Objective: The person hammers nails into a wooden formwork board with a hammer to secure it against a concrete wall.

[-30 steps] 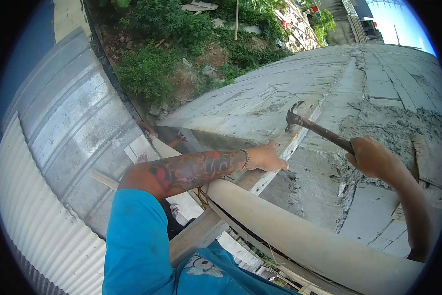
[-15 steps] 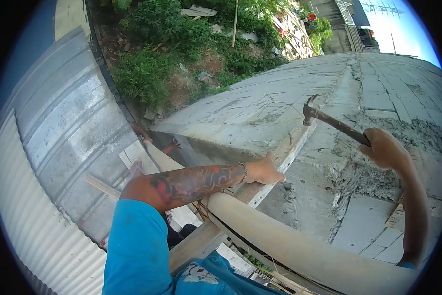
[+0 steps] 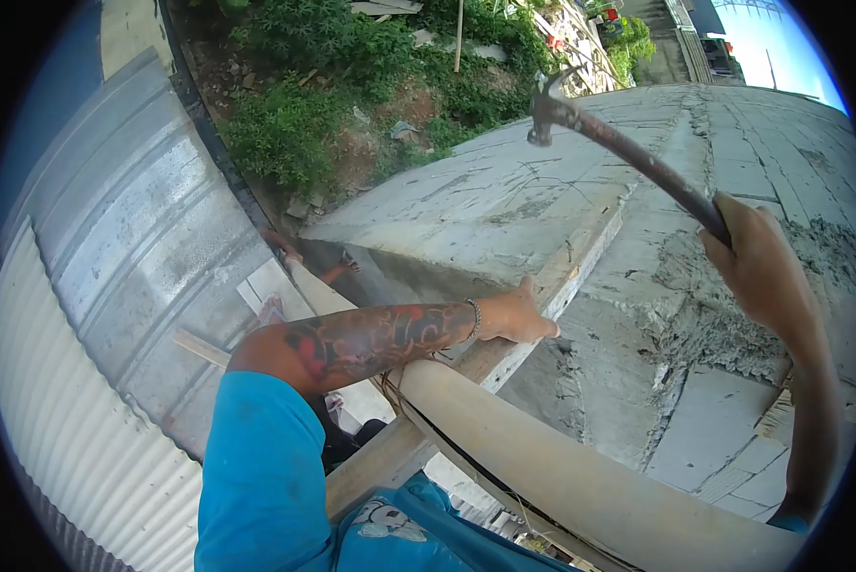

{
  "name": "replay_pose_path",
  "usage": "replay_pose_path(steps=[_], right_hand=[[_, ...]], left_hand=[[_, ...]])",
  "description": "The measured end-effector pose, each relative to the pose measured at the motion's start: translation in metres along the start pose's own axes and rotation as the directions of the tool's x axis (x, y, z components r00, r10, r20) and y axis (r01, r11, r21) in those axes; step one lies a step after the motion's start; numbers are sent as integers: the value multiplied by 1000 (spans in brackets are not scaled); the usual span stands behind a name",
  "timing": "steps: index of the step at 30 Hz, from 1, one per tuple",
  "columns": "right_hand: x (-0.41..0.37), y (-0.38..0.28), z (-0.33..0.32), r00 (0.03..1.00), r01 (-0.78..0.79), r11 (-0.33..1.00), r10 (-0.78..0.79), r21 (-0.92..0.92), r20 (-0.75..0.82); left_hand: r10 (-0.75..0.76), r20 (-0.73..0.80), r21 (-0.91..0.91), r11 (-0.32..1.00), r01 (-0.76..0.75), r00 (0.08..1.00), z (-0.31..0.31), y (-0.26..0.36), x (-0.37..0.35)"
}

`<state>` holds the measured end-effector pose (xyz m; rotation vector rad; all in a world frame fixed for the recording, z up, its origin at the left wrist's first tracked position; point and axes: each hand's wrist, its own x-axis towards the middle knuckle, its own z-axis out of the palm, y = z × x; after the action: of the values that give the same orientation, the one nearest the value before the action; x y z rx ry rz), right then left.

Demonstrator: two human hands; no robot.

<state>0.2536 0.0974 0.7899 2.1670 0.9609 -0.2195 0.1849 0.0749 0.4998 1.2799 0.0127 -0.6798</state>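
My right hand [image 3: 760,255] is wrapped round the handle of a claw hammer [image 3: 642,160], held raised above the concrete on the right. The hammer's head points up and away, apart from the wood. My left hand [image 3: 514,316] grips a long wooden beam [image 3: 579,259], thumb on the upper side and fingers over the far edge. That beam runs from below my body out toward the concrete wall. A thick, pale rounded pole [image 3: 580,458] crosses it just below my left forearm.
Rough concrete surface [image 3: 504,214] spreads ahead and to the right. On the left lie metal roof sheets [image 3: 152,229] and a corrugated sheet [image 3: 75,410]. Another person's arm [image 3: 280,244] shows beside a board [image 3: 314,300] lower down. Green bushes [image 3: 285,143] grow beyond the drop.
The hammer has swung up, its head now higher and further left in view. My left hand keeps its hold on the beam. The view has shifted slightly.
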Motion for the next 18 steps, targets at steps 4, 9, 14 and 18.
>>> replay_pose_path(steps=[4,9,14,18], right_hand=[[25,13,-20,824,-56,944,229,326,-518],[-28,4,47,995,1,993,11,-122,99],[4,-9,-27,944,-111,994,111,15,-311],[19,70,-11,895,113,947,35,302,-445]], left_hand=[[-38,16,24,999,37,999,-3,6,-6],[-13,-6,5,1000,13,1000,7,-3,-2],[-9,-8,44,999,9,1000,3,3,1],[-30,7,19,999,29,1000,-3,5,-5]])
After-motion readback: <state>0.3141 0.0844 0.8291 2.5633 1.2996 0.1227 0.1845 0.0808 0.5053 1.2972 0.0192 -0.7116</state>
